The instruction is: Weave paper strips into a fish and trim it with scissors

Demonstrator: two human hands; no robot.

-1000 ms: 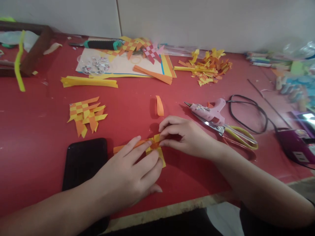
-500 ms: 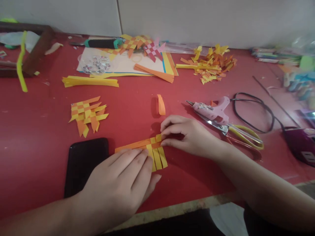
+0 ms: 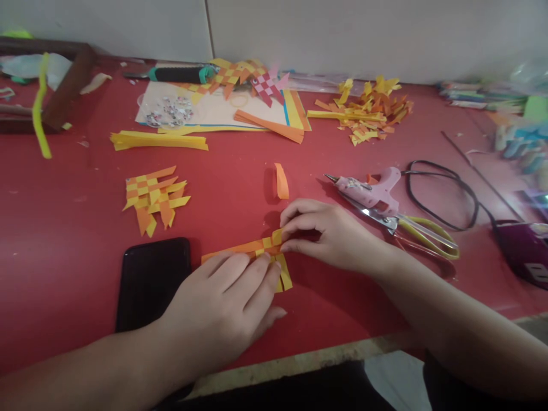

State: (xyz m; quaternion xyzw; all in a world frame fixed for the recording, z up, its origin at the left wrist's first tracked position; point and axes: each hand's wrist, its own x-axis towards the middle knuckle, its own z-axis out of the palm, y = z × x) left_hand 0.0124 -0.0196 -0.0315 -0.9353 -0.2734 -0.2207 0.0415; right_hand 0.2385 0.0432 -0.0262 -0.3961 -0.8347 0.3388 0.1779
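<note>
Orange and yellow woven paper strips (image 3: 268, 242) lie on the red table in front of me. My right hand (image 3: 312, 228) pinches their right end between thumb and fingers. From the left, my left hand (image 3: 240, 285) rests flat over the lower part, fingers stretched out and covering most of the hanging yellow strips. A curled orange strip (image 3: 281, 181) stands just above my right hand. Left of the weave is a finished woven paper fish (image 3: 154, 197) in orange and yellow, and below it a black phone (image 3: 152, 279) is partly covered by my left arm.
A pink glue gun (image 3: 372, 191) lies over scissors (image 3: 415, 234) at right, its black cord looping behind. Farther back are yellow strips (image 3: 158, 141), orange strips (image 3: 269, 127), paper scraps (image 3: 372, 108), googly eyes (image 3: 169, 111), a cutter (image 3: 180, 74) and a brown frame (image 3: 72, 85).
My left hand has shifted right and slightly up over the weave, now covering more of the yellow strips. The right hand keeps its pinch at the right end.
</note>
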